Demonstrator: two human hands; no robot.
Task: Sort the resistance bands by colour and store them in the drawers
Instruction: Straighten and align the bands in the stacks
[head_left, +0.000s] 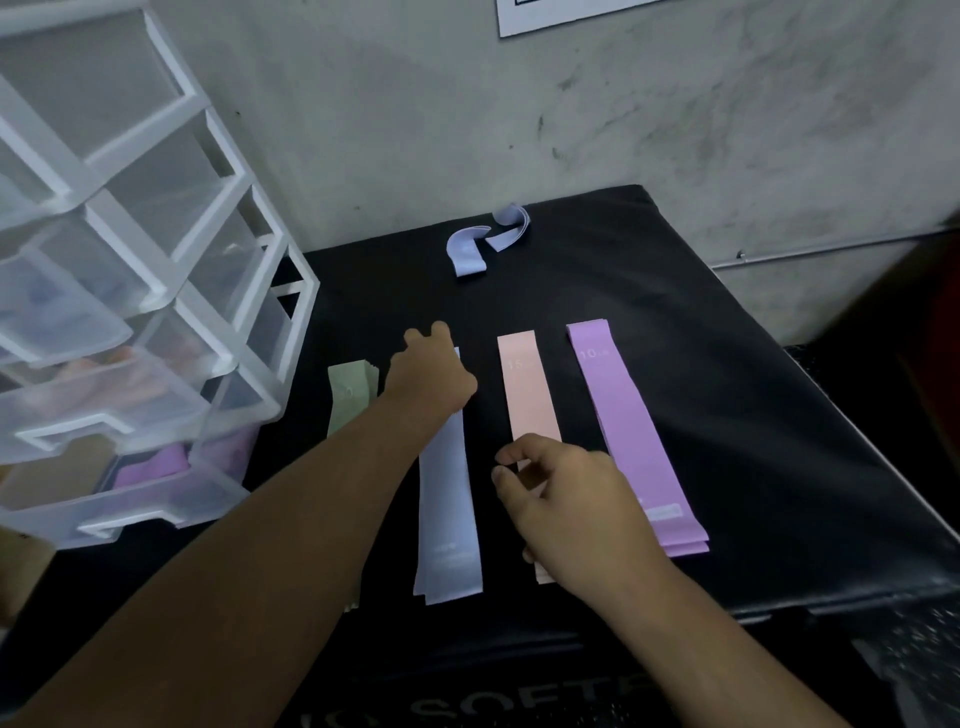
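On the black padded table (727, 415), the right hand (566, 509) at 5 o'clock parts thumb and forefinger narrowly over the flat pink band (527, 395), while the left hand (431, 374) curls on the pale blue band (449, 519), grip hidden, between the green band (350, 397) and purple band (628, 431), with a crumpled blue band (485, 239) at 12 and frosted plastic drawers (130, 291) at 9.

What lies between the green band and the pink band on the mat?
The pale blue band, lying flat, with the left hand over its far end; shown in the head view.
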